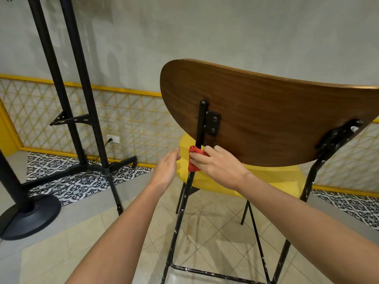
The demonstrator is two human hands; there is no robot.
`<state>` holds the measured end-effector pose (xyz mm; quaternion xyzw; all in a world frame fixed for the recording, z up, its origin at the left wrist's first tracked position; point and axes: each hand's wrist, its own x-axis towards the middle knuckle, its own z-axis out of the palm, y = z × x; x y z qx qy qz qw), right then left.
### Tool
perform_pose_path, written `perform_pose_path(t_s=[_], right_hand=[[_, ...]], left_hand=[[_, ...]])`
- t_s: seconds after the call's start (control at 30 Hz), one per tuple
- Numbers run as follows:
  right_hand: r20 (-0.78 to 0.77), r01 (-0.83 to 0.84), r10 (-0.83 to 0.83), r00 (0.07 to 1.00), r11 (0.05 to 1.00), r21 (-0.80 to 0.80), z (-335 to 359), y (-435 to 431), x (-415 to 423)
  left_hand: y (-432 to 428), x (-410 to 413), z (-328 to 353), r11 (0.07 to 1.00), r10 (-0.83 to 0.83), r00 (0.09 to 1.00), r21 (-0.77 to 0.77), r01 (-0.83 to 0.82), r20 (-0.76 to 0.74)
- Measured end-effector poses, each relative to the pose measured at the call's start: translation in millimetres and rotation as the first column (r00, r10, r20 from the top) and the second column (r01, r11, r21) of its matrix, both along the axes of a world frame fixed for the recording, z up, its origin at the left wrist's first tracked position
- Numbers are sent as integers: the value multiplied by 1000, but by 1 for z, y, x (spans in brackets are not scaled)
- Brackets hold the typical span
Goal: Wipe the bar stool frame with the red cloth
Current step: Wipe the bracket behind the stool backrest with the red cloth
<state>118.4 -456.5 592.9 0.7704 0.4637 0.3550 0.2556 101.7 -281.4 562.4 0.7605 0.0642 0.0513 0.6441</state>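
Note:
The bar stool has a black metal frame (180, 218), a brown wooden backrest (266, 111) and a yellow seat (272, 179); I see it from behind. My right hand (217, 162) grips the bunched red cloth (193, 158) around the left rear upright, just below the backrest at seat height. My left hand (166, 171) hovers just left of that upright with fingers straight and holds nothing. The frame's right upright (311, 177) rises to a bracket on the backrest.
A tall black stand (82, 119) with angled poles and floor feet rises at the left. A round black base (26, 218) sits at the lower left. A grey wall with yellow lattice panelling lies behind, with a plugged-in socket (113, 139). The floor is tiled.

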Motion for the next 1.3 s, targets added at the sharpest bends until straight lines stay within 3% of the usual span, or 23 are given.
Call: perform_pose_path(t_s=[0.17, 0.37, 0.47, 0.6, 0.8, 1.07, 1.23, 1.3], right_hand=[[48, -37, 33, 998, 995, 96, 7, -8, 1], [-70, -54, 58, 996, 997, 64, -8, -7, 1], [-6, -52, 53, 999, 996, 78, -3, -5, -4], [75, -68, 56, 996, 984, 164, 13, -7, -4], [54, 18, -19, 998, 1000, 11, 17, -1, -12], [139, -12, -14, 990, 983, 182, 68, -9, -21], [144, 52, -53, 988, 999, 9, 66, -8, -27], [179, 39, -46, 983, 999, 37, 75, -6, -27]], left_hand=[[-1, 3, -2, 1000, -2, 1000, 17, 3, -26], [-4, 3, 1, 999, -18, 999, 30, 19, -28], [-5, 3, 7, 1000, -18, 1000, 25, 18, -11], [-5, 3, 20, 1000, 4, 999, 25, -5, 42], [-10, -3, 33, 998, 50, 991, 33, -55, 126], [-17, -8, 65, 985, 163, 934, 8, -174, 318], [-26, -10, 72, 993, 95, 932, 35, -114, 350], [-29, -11, 72, 995, 76, 936, 32, -93, 343]])
